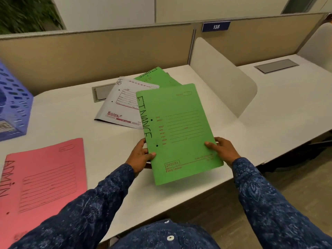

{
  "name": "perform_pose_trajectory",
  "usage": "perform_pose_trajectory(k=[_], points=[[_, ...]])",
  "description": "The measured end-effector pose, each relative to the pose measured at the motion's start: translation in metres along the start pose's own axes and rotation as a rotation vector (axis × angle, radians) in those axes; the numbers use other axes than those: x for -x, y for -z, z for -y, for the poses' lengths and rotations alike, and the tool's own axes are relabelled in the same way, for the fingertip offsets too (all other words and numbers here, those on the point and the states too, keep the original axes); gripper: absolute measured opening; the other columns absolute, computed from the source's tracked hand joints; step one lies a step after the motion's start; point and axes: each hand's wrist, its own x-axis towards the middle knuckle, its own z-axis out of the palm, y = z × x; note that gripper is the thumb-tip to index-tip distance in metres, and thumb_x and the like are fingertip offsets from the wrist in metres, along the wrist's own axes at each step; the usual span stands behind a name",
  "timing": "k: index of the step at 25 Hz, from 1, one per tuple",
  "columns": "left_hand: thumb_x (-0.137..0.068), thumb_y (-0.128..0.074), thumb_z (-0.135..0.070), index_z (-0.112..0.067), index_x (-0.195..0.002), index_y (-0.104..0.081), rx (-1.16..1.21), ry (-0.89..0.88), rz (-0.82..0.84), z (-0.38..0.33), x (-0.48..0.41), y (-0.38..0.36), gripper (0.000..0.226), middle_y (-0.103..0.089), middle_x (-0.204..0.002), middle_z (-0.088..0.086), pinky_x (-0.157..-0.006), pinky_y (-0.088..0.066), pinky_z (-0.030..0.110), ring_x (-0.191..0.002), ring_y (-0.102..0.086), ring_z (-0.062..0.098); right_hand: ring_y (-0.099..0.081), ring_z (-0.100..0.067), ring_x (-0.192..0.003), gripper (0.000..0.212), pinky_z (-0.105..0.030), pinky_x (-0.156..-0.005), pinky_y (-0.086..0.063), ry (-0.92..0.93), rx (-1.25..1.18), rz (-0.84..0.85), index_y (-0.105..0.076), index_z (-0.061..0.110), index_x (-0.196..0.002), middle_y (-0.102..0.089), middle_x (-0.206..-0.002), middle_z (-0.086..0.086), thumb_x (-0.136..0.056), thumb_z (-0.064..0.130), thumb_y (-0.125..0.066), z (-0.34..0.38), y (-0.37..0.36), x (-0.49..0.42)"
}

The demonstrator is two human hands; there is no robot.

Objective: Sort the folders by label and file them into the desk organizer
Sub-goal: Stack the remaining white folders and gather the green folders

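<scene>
Both hands hold one green folder (179, 133) above the white tabletop (71, 114), its lower edge tilted toward the person. The left hand (139, 156) has its grip closed on the folder's left edge, thumb on the front cover near the lower punch hole. The right hand (222, 150) has its grip closed on the right edge, thumb likewise on the cover. Handwritten black capitals along the spine side read "FINANCE". Printed in red at the lower left is a boxed brand, "DELUXE", with a line beneath that appears to read "Filing System"; the remaining red print is too blurred to read.

Behind it, lying flat on the tabletop, is a white folder (120, 101) marked "HR" by hand, with the printed brand "Krishna" at its lower corner. A second green folder (158, 76), also lettered "FINANCE", lies partly under the white one.

At the near left, a pink folder (45, 178) lies flat, handwritten "ADMIN".

A blue perforated desk organizer (12, 105) stands at the far left edge, well apart from the held folder.

On the beige partition (89, 56) a blue plate (216, 26) reads "138".
</scene>
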Motion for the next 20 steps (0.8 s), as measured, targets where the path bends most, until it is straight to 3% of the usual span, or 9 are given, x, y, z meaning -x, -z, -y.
perform_pose_trajectory(k=[3,7,12,16,20], points=[[-0.096,-0.051,0.004,-0.032,-0.133,-0.038,0.007,0.040,-0.057,0.019,0.023,0.040,0.053,-0.074,-0.106,0.009,-0.065,-0.060,0.040,-0.090,-0.073,0.027,-0.075,-0.025,-0.084,0.033,-0.033,-0.065,-0.060,-0.023,-0.155,0.128,-0.063,0.007,-0.117,-0.074,-0.106,-0.012,-0.086,0.012,-0.072,-0.001,-0.048,0.008],[-0.095,-0.053,0.003,-0.030,-0.134,-0.039,-0.046,0.084,-0.141,0.044,0.047,0.082,0.052,-0.070,-0.111,0.005,-0.062,-0.060,0.035,-0.091,-0.072,0.021,-0.074,-0.030,-0.087,0.029,-0.043,-0.075,-0.061,-0.014,-0.105,0.147,-0.062,0.009,-0.115,-0.072,-0.108,-0.013,-0.087,0.006,-0.070,-0.006,-0.109,0.019],[-0.090,-0.061,0.000,-0.020,-0.132,-0.049,-0.244,0.093,-0.283,0.084,0.072,0.119,0.048,-0.065,-0.113,0.004,-0.085,-0.058,0.046,-0.104,-0.065,0.027,-0.072,-0.020,-0.085,0.026,-0.029,-0.070,-0.060,0.021,0.022,0.164,-0.059,0.012,-0.113,-0.070,-0.109,-0.009,-0.089,0.008,-0.068,-0.018,-0.166,0.037],[-0.087,-0.068,-0.004,-0.015,-0.128,-0.055,-0.361,0.095,-0.370,0.098,0.083,0.134,0.044,-0.064,-0.101,-0.007,-0.076,-0.055,0.021,-0.090,-0.064,0.008,-0.070,-0.022,-0.087,0.026,-0.037,-0.079,-0.059,0.012,0.077,0.147,-0.059,0.009,-0.113,-0.069,-0.110,-0.011,-0.089,0.008,-0.068,-0.027,-0.195,0.046],[-0.086,-0.069,-0.004,-0.012,-0.123,-0.057,-0.416,0.118,-0.413,0.098,0.082,0.148,0.040,-0.065,-0.102,-0.002,-0.077,-0.053,0.022,-0.085,-0.063,0.008,-0.068,-0.021,-0.088,0.029,-0.038,-0.082,-0.057,0.025,0.133,0.135,-0.058,0.009,-0.117,-0.068,-0.111,-0.010,-0.090,0.010,-0.067,-0.022,-0.214,0.049]])
